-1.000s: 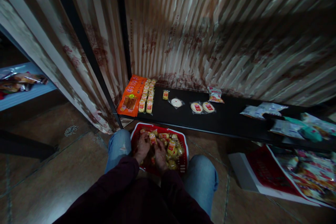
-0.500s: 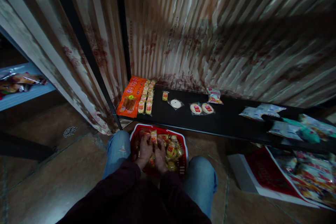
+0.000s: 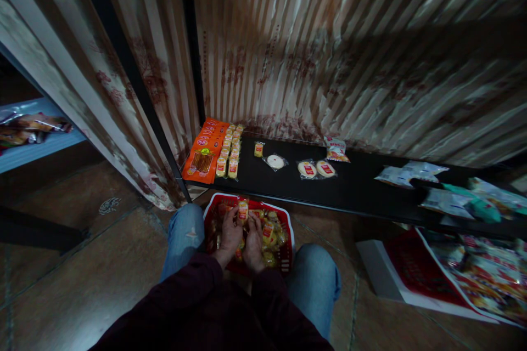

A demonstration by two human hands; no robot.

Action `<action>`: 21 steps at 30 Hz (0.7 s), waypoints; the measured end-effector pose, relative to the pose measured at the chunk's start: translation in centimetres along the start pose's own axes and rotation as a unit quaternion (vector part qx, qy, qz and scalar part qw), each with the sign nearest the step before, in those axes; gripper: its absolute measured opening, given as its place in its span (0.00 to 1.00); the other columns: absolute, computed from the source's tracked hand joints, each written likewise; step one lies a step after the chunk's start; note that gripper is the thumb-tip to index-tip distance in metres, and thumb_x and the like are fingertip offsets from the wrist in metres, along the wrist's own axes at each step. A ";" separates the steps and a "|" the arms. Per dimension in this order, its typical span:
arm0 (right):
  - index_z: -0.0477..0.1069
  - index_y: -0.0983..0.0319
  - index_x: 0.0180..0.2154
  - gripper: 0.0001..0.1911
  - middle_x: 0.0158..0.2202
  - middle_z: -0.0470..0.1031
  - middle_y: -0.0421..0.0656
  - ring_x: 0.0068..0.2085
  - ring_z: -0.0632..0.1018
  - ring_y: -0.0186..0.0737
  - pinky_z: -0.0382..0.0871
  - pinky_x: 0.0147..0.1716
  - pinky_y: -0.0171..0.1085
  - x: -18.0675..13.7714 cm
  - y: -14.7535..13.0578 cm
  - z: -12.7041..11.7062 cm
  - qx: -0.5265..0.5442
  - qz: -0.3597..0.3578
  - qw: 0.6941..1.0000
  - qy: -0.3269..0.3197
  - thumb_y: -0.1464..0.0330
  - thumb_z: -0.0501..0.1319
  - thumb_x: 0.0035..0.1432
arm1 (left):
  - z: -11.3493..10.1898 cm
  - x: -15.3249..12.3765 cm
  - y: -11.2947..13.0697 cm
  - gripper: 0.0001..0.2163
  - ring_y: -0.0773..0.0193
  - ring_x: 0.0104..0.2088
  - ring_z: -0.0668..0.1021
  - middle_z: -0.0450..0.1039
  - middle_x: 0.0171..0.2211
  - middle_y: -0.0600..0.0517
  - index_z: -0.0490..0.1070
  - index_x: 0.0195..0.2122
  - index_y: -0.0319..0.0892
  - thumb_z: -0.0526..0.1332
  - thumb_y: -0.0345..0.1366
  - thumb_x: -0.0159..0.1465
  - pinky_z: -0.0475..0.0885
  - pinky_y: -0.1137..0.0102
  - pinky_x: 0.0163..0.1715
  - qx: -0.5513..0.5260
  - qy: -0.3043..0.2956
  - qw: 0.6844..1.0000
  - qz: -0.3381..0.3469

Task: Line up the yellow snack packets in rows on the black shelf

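A small yellow wrapped snack cake (image 3: 243, 209) with a red and white label is held upright between my hands, over the red basket (image 3: 290, 230) between my knees. My left hand (image 3: 231, 235) is closed on its left side, and the fingers of my right hand (image 3: 253, 242) close in on its lower right. Several more wrapped cakes (image 3: 269, 233) lie loose in the basket under and beside my hands. On the black shelf in front, rows of the same cakes (image 3: 229, 153) stand against orange snack packets (image 3: 202, 156). A single cake (image 3: 258, 149) sits apart to their right.
Along the black shelf (image 3: 280, 189) lie a round white packaged item (image 3: 275, 162), two round labelled packs (image 3: 316, 169), a small bag (image 3: 336, 150) and several pale pouches (image 3: 411, 173). A red and white box (image 3: 395, 274) of packets stands at lower right. Dark posts (image 3: 191, 38) rise at left.
My hands have lifted slightly forward toward the shelf, bringing the wrapped cake up near the basket's far rim. Items on the shelf have stayed where they were.
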State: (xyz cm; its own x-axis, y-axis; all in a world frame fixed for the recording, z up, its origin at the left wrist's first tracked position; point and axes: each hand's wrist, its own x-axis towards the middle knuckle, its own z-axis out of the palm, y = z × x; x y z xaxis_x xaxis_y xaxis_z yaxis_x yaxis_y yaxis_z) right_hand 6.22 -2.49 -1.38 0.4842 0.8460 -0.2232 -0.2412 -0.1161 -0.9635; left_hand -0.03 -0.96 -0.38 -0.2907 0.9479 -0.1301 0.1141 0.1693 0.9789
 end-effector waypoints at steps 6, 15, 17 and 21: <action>0.74 0.58 0.40 0.18 0.46 0.75 0.44 0.48 0.73 0.43 0.63 0.52 0.40 0.2 -0.1 -0.1 0.003 -0.013 1.000 -0.022 0.56 0.59 0.49 | -0.1 -0.3 1.1 0.14 0.60 0.49 0.75 0.75 0.46 0.46 0.74 0.44 0.42 0.57 0.26 0.57 0.66 0.64 0.55 -0.010 0.003 1.000 0.000; 0.72 0.58 0.41 0.18 0.45 0.76 0.43 0.47 0.74 0.41 0.67 0.51 0.40 0.2 0.1 -0.1 0.039 -0.020 0.999 -0.032 0.58 0.64 0.48 | -0.1 -0.5 2.2 0.15 0.58 0.50 0.75 0.74 0.48 0.43 0.72 0.46 0.39 0.60 0.29 0.57 0.67 0.62 0.55 -0.001 -0.008 1.000 -0.006; 0.71 0.57 0.42 0.19 0.46 0.76 0.44 0.47 0.75 0.41 0.67 0.50 0.40 0.1 0.2 -0.1 0.043 -0.015 0.998 -0.036 0.57 0.64 0.48 | 0.0 -0.5 2.2 0.15 0.58 0.51 0.75 0.74 0.49 0.43 0.72 0.46 0.39 0.62 0.31 0.56 0.66 0.62 0.55 -0.018 -0.006 1.000 -0.015; 0.71 0.57 0.45 0.22 0.44 0.77 0.44 0.46 0.76 0.42 0.69 0.49 0.41 0.4 0.7 -0.2 0.047 -0.003 0.998 -0.040 0.56 0.64 0.48 | 0.2 -0.2 2.1 0.15 0.57 0.51 0.75 0.74 0.49 0.42 0.72 0.45 0.39 0.62 0.32 0.56 0.67 0.62 0.55 -0.047 -0.010 0.998 -0.035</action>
State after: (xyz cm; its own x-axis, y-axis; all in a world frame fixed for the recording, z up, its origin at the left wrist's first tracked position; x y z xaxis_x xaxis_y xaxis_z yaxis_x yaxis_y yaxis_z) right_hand 6.47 -2.33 -2.17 0.4181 0.8857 -0.2017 -0.3180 -0.0653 -0.9458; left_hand 0.42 -0.71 1.69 -0.2766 0.9397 -0.2014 0.0034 0.2105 0.9776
